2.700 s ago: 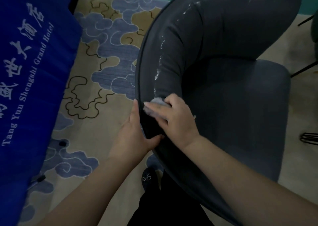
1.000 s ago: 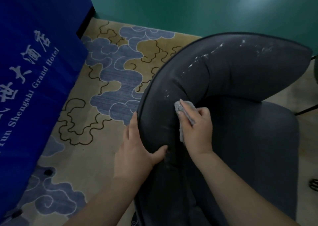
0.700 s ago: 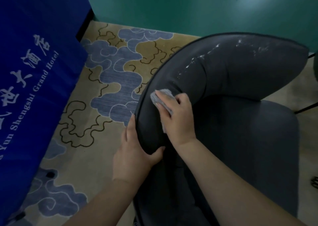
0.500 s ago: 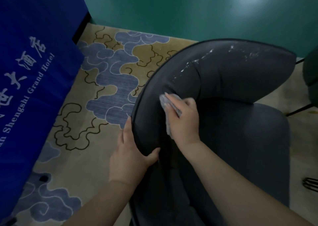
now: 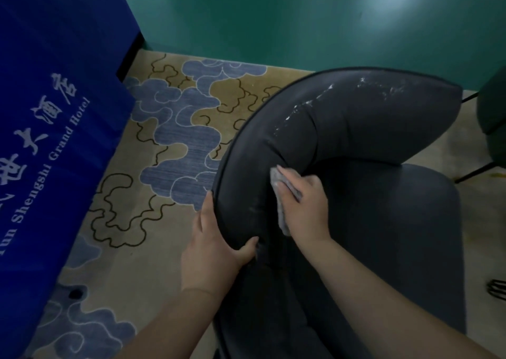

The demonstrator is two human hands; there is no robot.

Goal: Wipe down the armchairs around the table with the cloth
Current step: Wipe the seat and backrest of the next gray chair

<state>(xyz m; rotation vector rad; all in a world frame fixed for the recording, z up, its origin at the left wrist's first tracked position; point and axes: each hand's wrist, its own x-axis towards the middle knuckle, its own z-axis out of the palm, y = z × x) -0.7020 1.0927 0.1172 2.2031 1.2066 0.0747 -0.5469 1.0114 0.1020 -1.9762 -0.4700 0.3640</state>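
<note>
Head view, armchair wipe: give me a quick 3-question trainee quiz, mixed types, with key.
1. True or false: the left hand holds the cloth.
2. Multiple choice: where do white smears show on the armchair? A) seat cushion B) upper backrest beyond the right hand C) chair legs
3. Fill in: the blue tablecloth reads "Grand ____".

Key
1. False. The right hand presses the cloth on the inner backrest; the left hand grips the backrest's outer edge.
2. B
3. Hotel
</note>
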